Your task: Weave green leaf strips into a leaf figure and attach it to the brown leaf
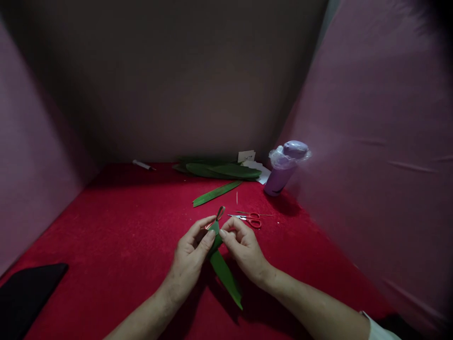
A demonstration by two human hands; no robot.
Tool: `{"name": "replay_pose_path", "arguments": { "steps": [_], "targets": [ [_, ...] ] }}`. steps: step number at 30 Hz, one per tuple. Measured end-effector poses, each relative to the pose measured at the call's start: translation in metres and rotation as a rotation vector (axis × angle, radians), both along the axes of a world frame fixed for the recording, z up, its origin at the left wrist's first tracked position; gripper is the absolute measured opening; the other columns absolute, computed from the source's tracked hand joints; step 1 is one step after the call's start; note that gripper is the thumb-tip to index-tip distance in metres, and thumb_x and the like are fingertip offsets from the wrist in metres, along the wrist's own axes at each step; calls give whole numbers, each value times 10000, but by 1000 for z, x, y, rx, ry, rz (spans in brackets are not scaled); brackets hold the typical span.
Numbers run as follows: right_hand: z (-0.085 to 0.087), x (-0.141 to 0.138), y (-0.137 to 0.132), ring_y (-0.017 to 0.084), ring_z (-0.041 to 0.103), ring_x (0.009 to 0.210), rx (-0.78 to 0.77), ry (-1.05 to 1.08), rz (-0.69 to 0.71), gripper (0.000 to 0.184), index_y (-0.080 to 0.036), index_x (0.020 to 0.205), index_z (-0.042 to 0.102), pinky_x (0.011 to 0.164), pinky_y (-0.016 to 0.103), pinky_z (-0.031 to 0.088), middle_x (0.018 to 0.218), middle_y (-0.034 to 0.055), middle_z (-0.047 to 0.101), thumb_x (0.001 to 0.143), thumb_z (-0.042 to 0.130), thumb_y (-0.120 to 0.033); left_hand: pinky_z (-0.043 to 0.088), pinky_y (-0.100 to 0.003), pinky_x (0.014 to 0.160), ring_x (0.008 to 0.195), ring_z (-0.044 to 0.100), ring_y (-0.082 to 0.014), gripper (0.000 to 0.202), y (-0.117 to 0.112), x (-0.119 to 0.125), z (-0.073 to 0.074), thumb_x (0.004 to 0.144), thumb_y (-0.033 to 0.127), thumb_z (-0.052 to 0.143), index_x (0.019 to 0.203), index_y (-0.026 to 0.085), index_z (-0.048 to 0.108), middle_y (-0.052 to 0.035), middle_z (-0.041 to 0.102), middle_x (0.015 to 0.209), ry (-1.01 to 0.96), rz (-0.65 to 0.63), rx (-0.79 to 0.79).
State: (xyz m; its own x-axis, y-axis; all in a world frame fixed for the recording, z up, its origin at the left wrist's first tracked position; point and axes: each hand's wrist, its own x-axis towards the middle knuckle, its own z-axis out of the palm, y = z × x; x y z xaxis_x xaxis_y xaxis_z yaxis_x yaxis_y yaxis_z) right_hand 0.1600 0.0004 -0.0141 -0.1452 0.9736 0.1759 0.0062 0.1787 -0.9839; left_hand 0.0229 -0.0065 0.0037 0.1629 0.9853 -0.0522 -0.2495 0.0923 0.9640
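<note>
My left hand [191, 255] and my right hand [242, 245] meet over the red table [116, 231], both pinching the upper end of a long green leaf strip [224, 274]. The strip's top is folded into a small loop [220, 213] above my fingertips. Its lower end trails toward me between my wrists. Fingers of both hands are closed on the leaf.
Red-handled scissors [249, 218] lie just beyond my right hand. A cut leaf strip [215, 193] and a pile of green leaves [221, 170] lie farther back, with paper scraps [253, 160], a lilac bottle [285, 167], and a pen [142, 165]. A black object [26, 293] sits near left.
</note>
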Motion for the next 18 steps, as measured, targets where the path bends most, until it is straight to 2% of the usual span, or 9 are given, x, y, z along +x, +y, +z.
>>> {"name": "replay_pose_path", "arguments": {
  "steps": [2,10,14,16,18],
  "targets": [
    [0,0,0,75,254,486,18,-14,0,203,-186,715,438,472,212,234,555,-72,325,845,499,-329,449,-240,711,839,577,-166,264,-1,0,1,771,305,608,1021,222,606,-26,639,884,-3,-4,10],
    [-2,2,-1,76,255,486,27,-76,-9,197,-187,719,442,489,210,257,548,-75,314,855,486,-323,432,-210,651,736,540,-134,136,0,1,2,768,306,606,825,182,609,-8,610,784,31,12,1],
    [-3,2,-2,77,258,466,-8,-61,-2,153,-196,840,474,476,202,262,525,-87,303,861,479,-348,402,-182,581,625,486,-97,153,0,2,5,756,322,616,759,171,590,20,563,684,23,28,-25],
    [-3,1,-3,80,295,468,7,-48,-10,162,-199,906,488,483,204,284,532,-83,332,861,482,-354,397,-178,564,586,468,-85,164,-1,2,6,755,331,617,749,171,585,29,547,662,14,31,-51],
    [-3,1,-3,85,356,500,54,-33,-20,157,-193,885,512,508,211,314,572,-62,397,858,491,-347,409,-188,579,609,492,-95,163,-2,3,7,749,332,625,787,176,597,20,567,691,4,32,-61]
  ]
}}
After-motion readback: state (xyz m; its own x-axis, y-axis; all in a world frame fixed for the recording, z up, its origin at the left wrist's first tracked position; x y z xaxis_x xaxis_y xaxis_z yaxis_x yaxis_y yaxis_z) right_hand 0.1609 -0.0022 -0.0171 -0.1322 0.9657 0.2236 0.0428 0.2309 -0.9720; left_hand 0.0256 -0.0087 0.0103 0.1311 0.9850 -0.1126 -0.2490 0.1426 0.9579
